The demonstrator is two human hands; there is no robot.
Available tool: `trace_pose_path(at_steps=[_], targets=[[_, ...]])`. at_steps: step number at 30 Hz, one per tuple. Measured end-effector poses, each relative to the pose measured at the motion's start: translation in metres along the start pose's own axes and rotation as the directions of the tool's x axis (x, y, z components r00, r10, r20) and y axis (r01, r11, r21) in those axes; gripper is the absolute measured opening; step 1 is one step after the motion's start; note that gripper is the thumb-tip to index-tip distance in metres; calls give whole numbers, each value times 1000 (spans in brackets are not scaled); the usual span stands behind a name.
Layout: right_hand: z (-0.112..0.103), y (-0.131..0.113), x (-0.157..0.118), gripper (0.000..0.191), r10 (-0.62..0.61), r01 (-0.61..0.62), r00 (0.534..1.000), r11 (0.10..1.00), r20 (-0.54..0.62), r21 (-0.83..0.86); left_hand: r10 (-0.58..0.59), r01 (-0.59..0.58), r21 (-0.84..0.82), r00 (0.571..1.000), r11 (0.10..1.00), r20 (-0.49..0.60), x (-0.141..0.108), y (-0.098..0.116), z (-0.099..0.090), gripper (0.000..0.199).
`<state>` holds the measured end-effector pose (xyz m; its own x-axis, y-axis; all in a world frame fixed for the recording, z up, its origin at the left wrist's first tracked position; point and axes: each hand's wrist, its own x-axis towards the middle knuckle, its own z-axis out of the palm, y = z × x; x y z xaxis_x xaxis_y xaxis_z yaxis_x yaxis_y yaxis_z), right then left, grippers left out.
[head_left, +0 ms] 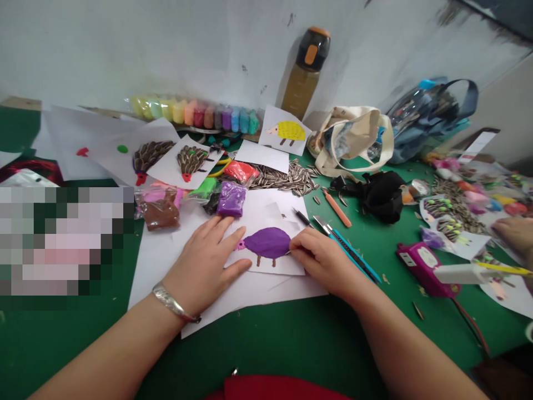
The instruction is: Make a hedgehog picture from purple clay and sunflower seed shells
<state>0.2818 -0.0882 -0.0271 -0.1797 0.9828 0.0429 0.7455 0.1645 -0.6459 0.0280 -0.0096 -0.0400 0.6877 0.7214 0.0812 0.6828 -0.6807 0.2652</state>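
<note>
My left hand (208, 261), wearing a silver bracelet (172, 303), lies flat with fingers spread on the left edge of a white card (291, 269). On the card is an animal shape with a flat purple clay body (268, 243), a pink head (240, 244) and two brown legs. At the body's right end, my right hand (318, 253) has thumb and fingers pinched together. A small pale tip shows at those fingertips, too hidden to name. Just above my left fingers sits a packet of purple clay (232, 199). Larger white paper (154, 266) lies beneath the card.
Behind the card lies a pile of sunflower seeds (287, 179). Utility knives (353, 253) and an orange tool (337, 208) are right of my right hand. A bottle (303, 72), a cloth bag (353, 139) and a magenta glue gun (428, 266) stand farther out. Another person's hand (516, 230) is at far right.
</note>
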Motion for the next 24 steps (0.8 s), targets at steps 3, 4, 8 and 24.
trace_pose_path(at_steps=[3, 4, 8, 24], targets=[[0, 0, 0, 12, 18, -19, 1000, 999, 23, 31, 0, 0, 3, 1000, 1000, 16, 0, 0, 0, 59], [0, 0, 0, 12, 20, -21, 1000, 999, 24, 30, 0, 0, 3, 1000, 1000, 19, 0, 0, 0, 59], [1, -2, 0, 13, 17, -17, 1000, 1000, -8, 10, -14, 14, -7, 1000, 1000, 23, 0, 0, 0, 59], [9, 7, 4, 10, 159, -170, 947, 985, -279, -15, 4, -4, 23, 1000, 1000, 15, -1, 0, 0, 58]])
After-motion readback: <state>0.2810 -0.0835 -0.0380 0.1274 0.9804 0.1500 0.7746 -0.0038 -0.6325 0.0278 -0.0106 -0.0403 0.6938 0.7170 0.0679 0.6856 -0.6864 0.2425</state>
